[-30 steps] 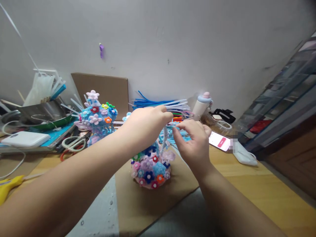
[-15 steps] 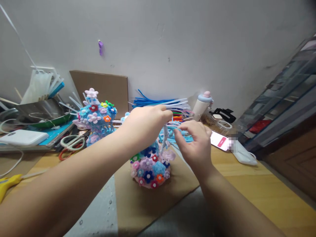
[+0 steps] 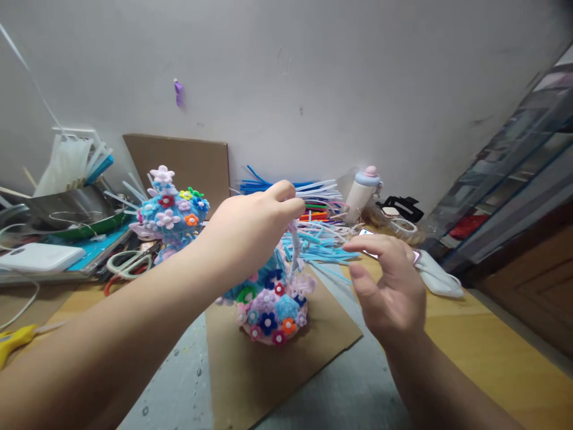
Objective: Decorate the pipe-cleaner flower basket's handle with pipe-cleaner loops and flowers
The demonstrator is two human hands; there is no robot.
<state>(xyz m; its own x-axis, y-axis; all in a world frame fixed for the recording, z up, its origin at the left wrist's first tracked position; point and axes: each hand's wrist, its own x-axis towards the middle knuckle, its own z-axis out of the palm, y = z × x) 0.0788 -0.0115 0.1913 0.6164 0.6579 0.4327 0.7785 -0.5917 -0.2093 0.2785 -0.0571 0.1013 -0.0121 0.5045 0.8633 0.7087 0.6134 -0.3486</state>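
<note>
A craft piece covered in small fuzzy pipe-cleaner flowers [image 3: 268, 322] stands upright on a brown cardboard sheet [image 3: 250, 382]. From its right side rises a pale lavender pipe-cleaner stem [image 3: 295, 254]. My left hand [image 3: 257, 224] is closed over the top of that stem, its fingertips mostly hidden behind the hand. The craft's upper part is covered by my left hand and forearm. To the right, apart from the craft, is my right hand [image 3: 391, 283], thumb and forefinger spread with nothing visible between them.
A second flower-covered craft [image 3: 172, 212] stands left. Behind lie bundles of pipe cleaners [image 3: 322, 239] and a white bottle [image 3: 363, 194]. Scissors [image 3: 129, 263], a yellow-handled tool [image 3: 18, 340], a white power bank [image 3: 42, 257] and a metal pot [image 3: 76, 206] are on the left; a phone [image 3: 367, 235] sits right.
My right hand has moved right and toward me, away from the stem, uncovering light-blue pipe cleaners and now partly covering the phone. My left hand stays at the stem's top, shifted slightly left.
</note>
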